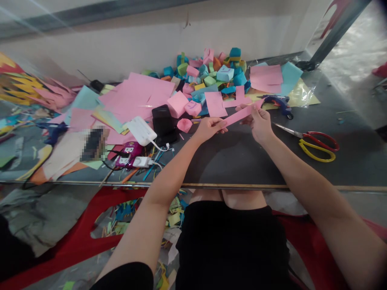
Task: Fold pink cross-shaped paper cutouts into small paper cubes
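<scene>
A pink paper strip (239,116) is stretched between my two hands above the dark tabletop. My left hand (209,129) pinches its lower left end. Near its upper right end, my right hand (260,123) grips it between thumb and fingers. Just beyond the right hand lies a blue glue gun (278,104). Scissors with one red and one yellow handle (317,143) rest to the right of that hand. A flat pink paper piece (215,104) and a small pink folded paper shape (184,125) lie close to my left hand.
Behind the hands is a heap of coloured folded paper pieces (225,73). Pink sheets (142,94), a black phone-like object (164,123), a white power bank (141,130) and a purple power strip (129,155) with cables occupy the left. A second glue gun (54,131) lies further left.
</scene>
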Available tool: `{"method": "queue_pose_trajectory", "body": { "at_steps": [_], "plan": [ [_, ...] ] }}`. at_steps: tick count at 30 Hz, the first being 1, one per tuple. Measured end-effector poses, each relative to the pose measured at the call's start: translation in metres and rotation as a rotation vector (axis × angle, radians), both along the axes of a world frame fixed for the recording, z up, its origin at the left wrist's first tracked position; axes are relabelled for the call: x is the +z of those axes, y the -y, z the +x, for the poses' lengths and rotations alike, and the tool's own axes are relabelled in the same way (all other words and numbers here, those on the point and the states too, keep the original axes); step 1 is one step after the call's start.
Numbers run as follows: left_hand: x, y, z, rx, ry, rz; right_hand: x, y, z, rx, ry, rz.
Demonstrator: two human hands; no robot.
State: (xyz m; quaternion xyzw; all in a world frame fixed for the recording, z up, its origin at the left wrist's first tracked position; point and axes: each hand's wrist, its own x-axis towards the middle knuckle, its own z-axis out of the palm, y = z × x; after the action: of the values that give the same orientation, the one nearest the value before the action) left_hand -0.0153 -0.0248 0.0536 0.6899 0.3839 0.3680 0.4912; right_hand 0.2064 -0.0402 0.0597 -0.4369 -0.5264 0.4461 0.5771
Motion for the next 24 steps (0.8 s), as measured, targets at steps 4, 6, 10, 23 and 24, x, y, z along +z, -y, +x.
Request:
{"method": "queue_pose_trajectory", "body": {
  "at_steps": [4,6,10,23,24],
  "plan": [
    [-0.0007,-0.0015,-0.0022,-0.032,0.028,-0.018,-0.0004,-0.0009,0.001,0.005,-0.042,0.009],
    [-0.0001,-0.0017,-0.0032,-0.048,0.028,-0.031,0.0007,-0.0006,0.0016,-0.002,-0.035,0.005],
    [0.0018,-0.0012,-0.0042,-0.061,0.032,-0.045,0.0013,-0.0019,0.0036,-0.043,-0.006,0.015],
    [-0.001,-0.0063,-0.005,0.011,0.141,-0.054,0.0018,-0.0003,0.0029,-0.095,0.058,0.035],
    [0.0002,-0.0064,-0.005,0.016,0.173,-0.058,0.0043,0.0026,0.0012,-0.059,0.061,0.026]
  ]
}}
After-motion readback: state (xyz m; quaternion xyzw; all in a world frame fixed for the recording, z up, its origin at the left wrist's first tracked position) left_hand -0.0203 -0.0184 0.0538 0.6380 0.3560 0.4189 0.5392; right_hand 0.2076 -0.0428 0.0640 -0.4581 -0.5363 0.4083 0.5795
